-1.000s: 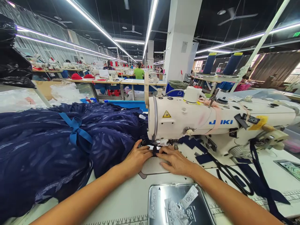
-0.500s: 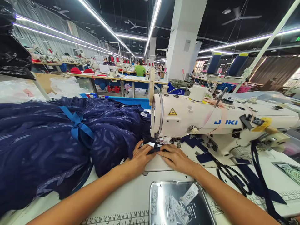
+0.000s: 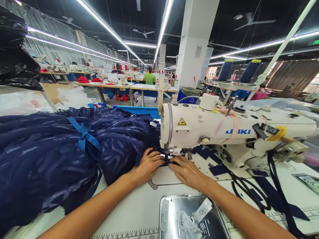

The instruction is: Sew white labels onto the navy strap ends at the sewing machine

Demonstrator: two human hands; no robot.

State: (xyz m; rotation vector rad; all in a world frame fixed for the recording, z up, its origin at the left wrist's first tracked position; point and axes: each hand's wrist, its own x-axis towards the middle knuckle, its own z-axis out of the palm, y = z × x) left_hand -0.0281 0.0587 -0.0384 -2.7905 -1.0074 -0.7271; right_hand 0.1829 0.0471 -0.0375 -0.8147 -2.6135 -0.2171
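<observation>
A white sewing machine [image 3: 194, 124] stands in front of me, its needle area partly hidden by my fingers. Under its head lies a narrow piece of dark navy fabric [image 3: 165, 162]. My left hand [image 3: 147, 166] grips this piece from the left, fingers bent close to the presser foot. From the right, my right hand [image 3: 186, 170] holds the same piece with its fingertips on the bed. The large bundle of navy garments [image 3: 119, 142] touches the left hand's side, tied with a blue ribbon [image 3: 84, 134].
A metal tin lid [image 3: 171, 212] carrying several white labels [image 3: 203, 209] lies nearest me. Black scissors [image 3: 246, 189] and navy fabric strips [image 3: 271, 192] lie to the right. Thread cones [image 3: 250, 71] stand behind the machine. A person in a green shirt [image 3: 149, 78] sits farther off.
Both hands stay at the needle area, with small shifts of the fingers on the fabric. The camera view has tilted slightly.
</observation>
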